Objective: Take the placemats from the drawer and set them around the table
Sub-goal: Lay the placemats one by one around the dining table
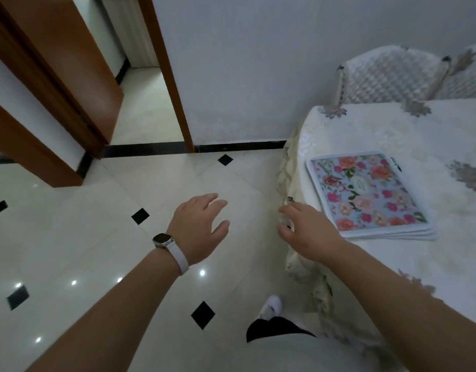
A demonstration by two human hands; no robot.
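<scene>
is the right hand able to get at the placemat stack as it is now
Probably yes: the open right hand is beside the placemat stack on the table, with nothing lying between them.

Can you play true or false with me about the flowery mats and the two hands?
1. The flowery placemats lie in one stack on the table. True.
2. The right hand is holding a placemat. False: it holds nothing; its fingers are spread out near the table's edge, beside the stack.
3. There is a watch on the left wrist. True.
4. The left hand is above the table. False: it is open over the floor, off to the side of the table.
5. The floor has little black diamond tiles. True.
</scene>
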